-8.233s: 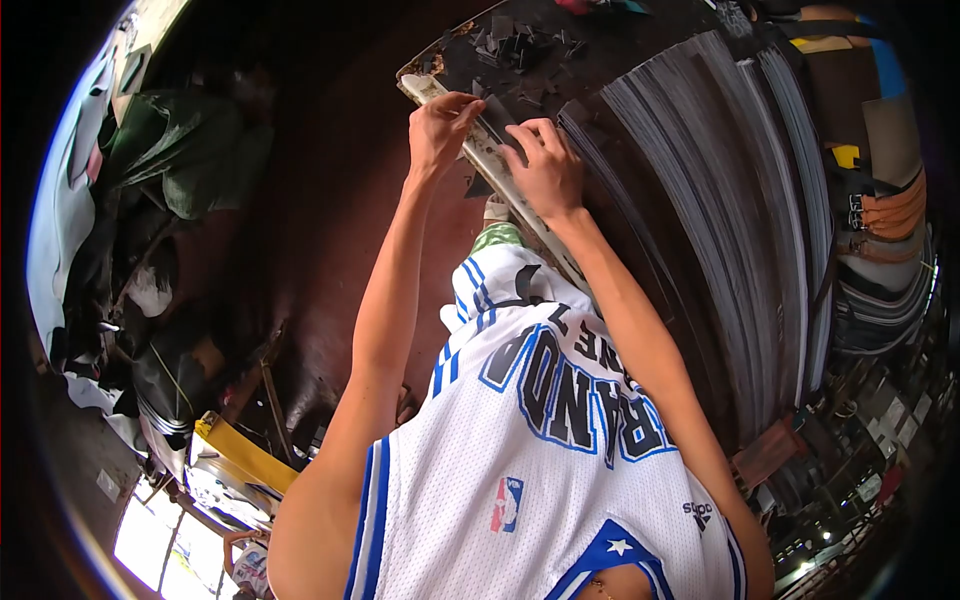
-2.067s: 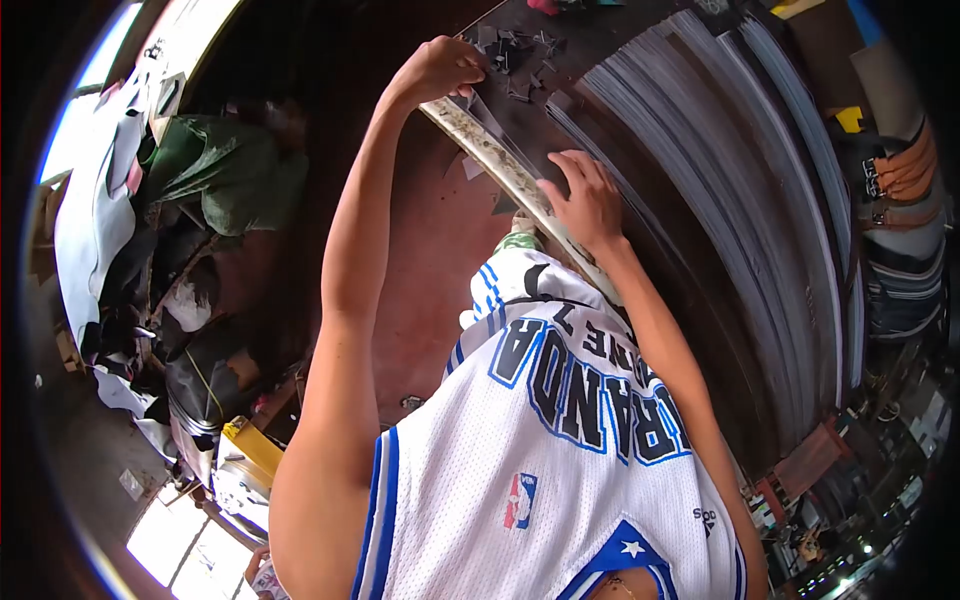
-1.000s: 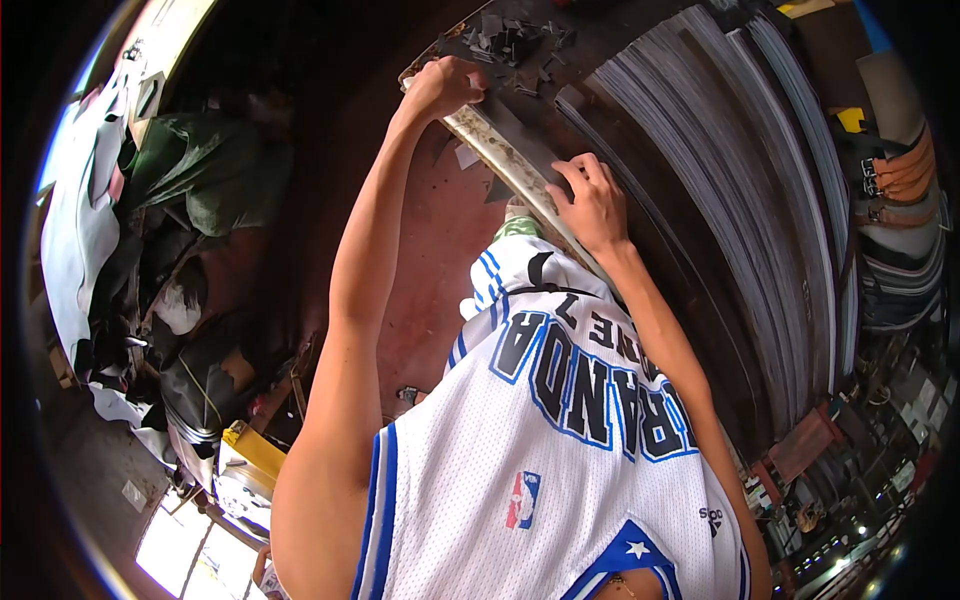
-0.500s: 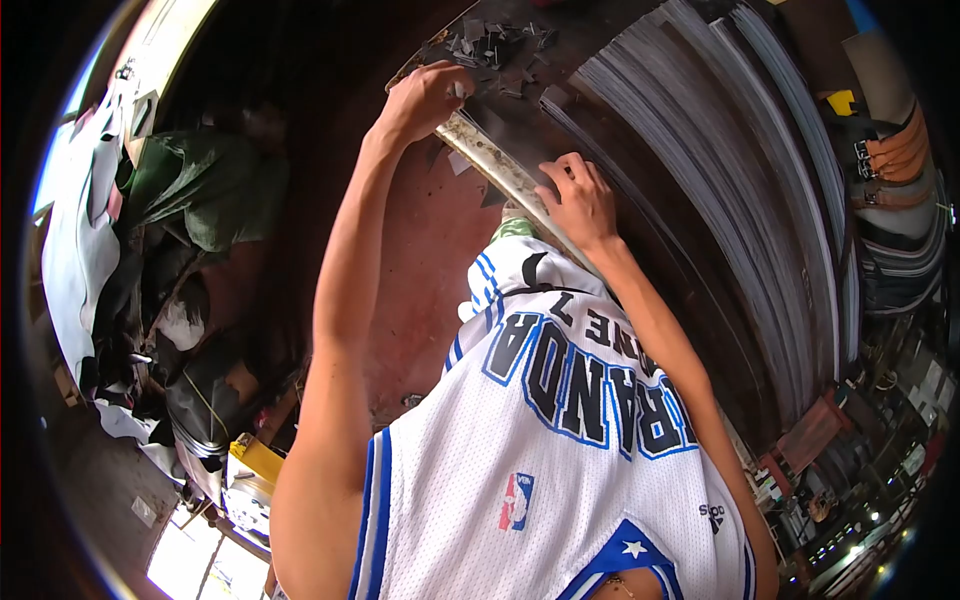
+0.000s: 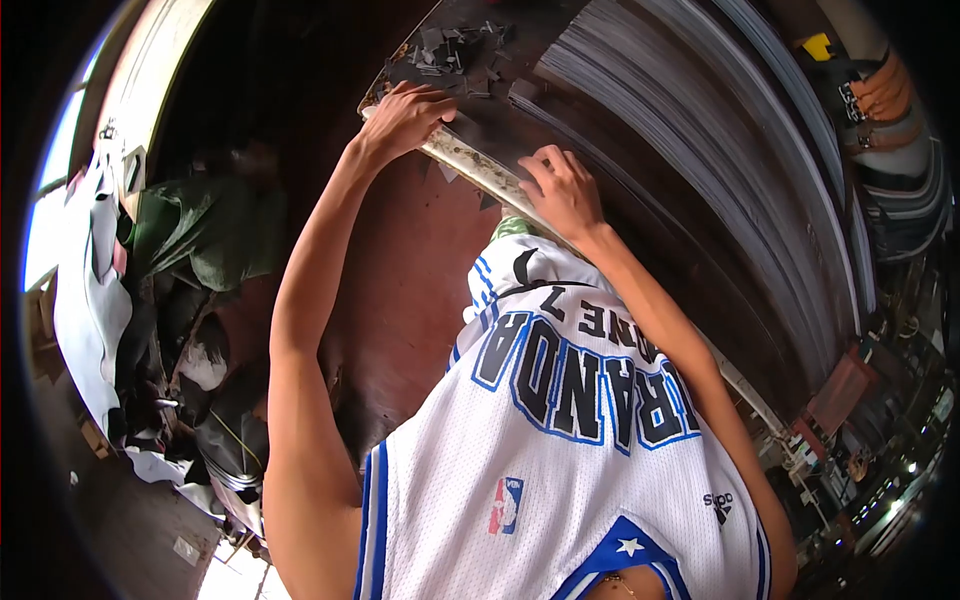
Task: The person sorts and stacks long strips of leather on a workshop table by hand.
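Note:
My left hand (image 5: pixel 405 122) is at the pale, stained edge strip (image 5: pixel 470 165) of the dark work table, near its far left corner. Its fingers are loosely bent and a little apart over the edge, with nothing clearly visible in them. Further along the same strip, my right hand (image 5: pixel 566 193) rests with bent, parted fingers and nothing seen in it. Small dark scraps (image 5: pixel 450 50) lie on the table beyond my left hand. Long grey-black strips (image 5: pixel 680 110) lie in curved-looking stacks beyond my right hand.
Reddish floor (image 5: pixel 400 270) shows beside the table. Green cloth (image 5: pixel 200 225) and piled dark and white sheets stand at the left. On the right are a roll with orange straps (image 5: pixel 882 95), a yellow object (image 5: pixel 818 46) and a reddish box (image 5: pixel 842 388).
My left hand's fingers have loosened from a tighter curl and stretch over the edge. The view has shifted, so both hands and the strips appear further left.

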The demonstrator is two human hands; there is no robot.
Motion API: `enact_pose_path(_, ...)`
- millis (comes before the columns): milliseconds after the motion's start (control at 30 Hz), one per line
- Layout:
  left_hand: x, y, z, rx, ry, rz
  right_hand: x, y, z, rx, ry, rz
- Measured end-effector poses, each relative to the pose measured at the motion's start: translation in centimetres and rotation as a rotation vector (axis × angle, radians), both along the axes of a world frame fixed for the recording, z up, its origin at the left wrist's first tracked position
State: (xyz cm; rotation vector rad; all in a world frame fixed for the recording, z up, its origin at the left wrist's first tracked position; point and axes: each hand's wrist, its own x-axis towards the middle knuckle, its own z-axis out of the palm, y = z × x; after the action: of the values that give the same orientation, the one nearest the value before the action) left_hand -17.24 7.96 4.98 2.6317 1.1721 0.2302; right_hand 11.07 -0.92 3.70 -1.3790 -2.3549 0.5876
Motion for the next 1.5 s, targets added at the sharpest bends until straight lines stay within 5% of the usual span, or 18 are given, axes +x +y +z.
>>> enact_pose_path(933,3.1,-1.5,-1.5,0.088,-0.147,-0.111,0.5,-0.7,-2.0,0.162,0.069,-0.106)
enact_pose_path(1500,0.4,0.1,-2.2,0.007,0.011,-0.177,8.9,-7.6,-3.4,0.191,-0.018,-0.208)
